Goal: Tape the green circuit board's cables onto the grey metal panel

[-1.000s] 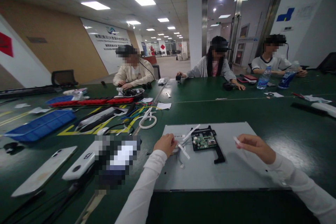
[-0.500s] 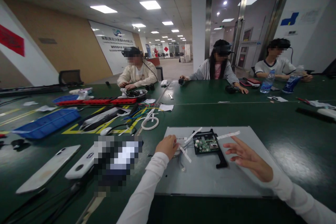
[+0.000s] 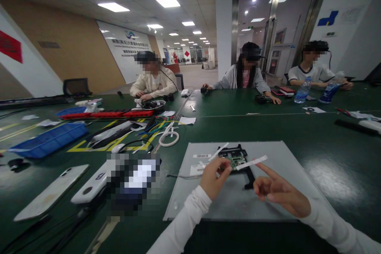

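My left hand (image 3: 216, 176) is closed with its fingers curled, at the left edge of a green circuit board (image 3: 238, 162) in a black bracket (image 3: 249, 180). A thin grey cable (image 3: 184, 176) runs from the left straight into this hand; its end is hidden by the fingers. A strip of white tape (image 3: 251, 162) clings to the index fingertip of my right hand (image 3: 282, 194) and reaches over the board. That index finger is stretched out, while the other fingers are loosely bent. Another white tape strip (image 3: 218, 151) sticks up behind the board. Everything lies on a grey metal panel (image 3: 279, 154).
Left of the panel are a white phone (image 3: 53, 192), a white device (image 3: 91, 184), a blue tray (image 3: 49, 139) and a white cable coil (image 3: 169, 139). A small wrench (image 3: 193, 108) lies farther back. Three people sit across the green table (image 3: 226, 129), with bottles (image 3: 303, 91) at the right.
My left hand has moved right to the board, and the loose cable end that lay on the panel has gone with it. My right hand's spread fingers have bent, except the index finger.
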